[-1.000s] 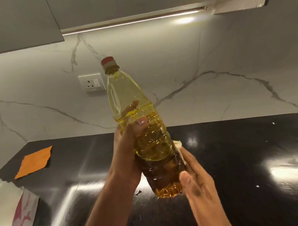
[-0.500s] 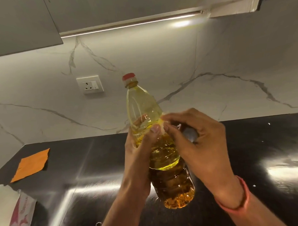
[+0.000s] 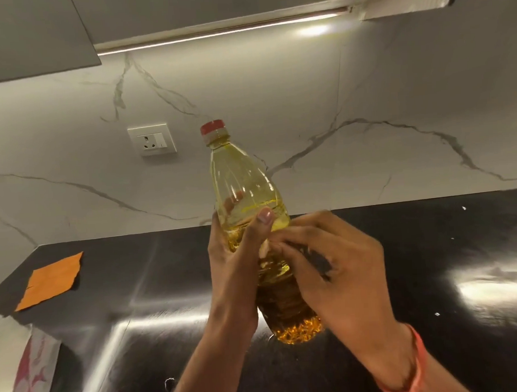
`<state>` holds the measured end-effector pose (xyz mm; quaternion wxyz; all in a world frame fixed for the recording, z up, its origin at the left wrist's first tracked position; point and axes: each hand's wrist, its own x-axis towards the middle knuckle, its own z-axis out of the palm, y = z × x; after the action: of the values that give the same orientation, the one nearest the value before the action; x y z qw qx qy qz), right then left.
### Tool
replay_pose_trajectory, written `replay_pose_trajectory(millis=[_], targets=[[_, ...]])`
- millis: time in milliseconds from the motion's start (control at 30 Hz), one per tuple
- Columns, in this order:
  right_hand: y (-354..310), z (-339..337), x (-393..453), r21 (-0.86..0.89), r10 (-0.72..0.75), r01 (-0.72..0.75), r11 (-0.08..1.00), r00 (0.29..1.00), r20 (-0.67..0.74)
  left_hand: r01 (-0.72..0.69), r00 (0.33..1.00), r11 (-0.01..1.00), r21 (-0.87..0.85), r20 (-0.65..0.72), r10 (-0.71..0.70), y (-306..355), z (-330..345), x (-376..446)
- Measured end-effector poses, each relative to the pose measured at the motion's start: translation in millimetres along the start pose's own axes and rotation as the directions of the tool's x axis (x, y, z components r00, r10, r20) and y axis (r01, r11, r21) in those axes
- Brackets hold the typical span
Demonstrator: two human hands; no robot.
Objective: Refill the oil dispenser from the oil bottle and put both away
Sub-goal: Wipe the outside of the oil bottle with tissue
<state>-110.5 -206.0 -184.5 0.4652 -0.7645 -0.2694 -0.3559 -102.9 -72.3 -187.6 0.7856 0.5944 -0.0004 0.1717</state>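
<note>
A clear plastic oil bottle (image 3: 245,184) with a red cap, about half full of yellow oil, is held almost upright above the black counter (image 3: 401,249). My left hand (image 3: 236,265) is wrapped around its middle, thumb across the front. My right hand (image 3: 334,269) lies against the bottle's right side at the same height, its fingertips pinching a small pale scrap (image 3: 264,249) on the bottle's surface. The oil dispenser is not in view.
An orange cloth (image 3: 52,280) lies on the counter at the left. A white and pink paper packet (image 3: 19,369) sits at the bottom left corner. A wall socket (image 3: 151,139) is on the marble backsplash. Grey cabinets with a light strip hang overhead.
The bottle has swung from tilted left to nearly upright. My right hand rose from the bottle's base to its middle and now pinches at its surface.
</note>
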Motion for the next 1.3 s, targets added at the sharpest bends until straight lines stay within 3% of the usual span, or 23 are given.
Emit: replay_pose_trajectory(millis=[100,200,333,733,967,1067,1300], targets=[[2.9,-0.8,-2.3,0.032,0.020,-0.021,0.999,1.000,0.023,0.000,1.000,1.000,-0.007,-0.006,0.000,-5.2,-1.0,-0.1],[14.6,2.3,-40.6,0.010,-0.003,0.002,1.000,0.990,0.139,-0.005,0.999,1.000,0.022,-0.045,0.006,-6.5,-4.1,2.3],[47.0,-1.2,-104.3,-0.045,0.134,-0.126,0.991,0.946,0.296,-0.026,0.998,0.997,0.078,-0.049,0.030,-15.6,-4.7,12.6],[71.9,-40.4,-186.5,-0.138,0.536,-0.518,0.844,0.804,0.258,0.087,0.981,0.916,0.391,0.125,-0.146,-129.9,25.1,71.6],[81.0,-64.0,-207.8,-0.248,0.652,-0.606,0.756,0.727,0.214,0.109,0.977,0.838,0.534,0.096,-0.188,-202.1,39.0,118.3],[85.7,-73.6,-215.2,-0.283,0.711,-0.655,0.701,0.674,0.201,0.104,0.984,0.820,0.563,0.059,-0.166,-218.9,45.0,129.2],[90.6,-71.2,-224.4,-0.281,0.762,-0.711,0.644,0.626,0.165,0.075,0.991,0.783,0.618,0.044,-0.130,-239.7,49.5,134.3]])
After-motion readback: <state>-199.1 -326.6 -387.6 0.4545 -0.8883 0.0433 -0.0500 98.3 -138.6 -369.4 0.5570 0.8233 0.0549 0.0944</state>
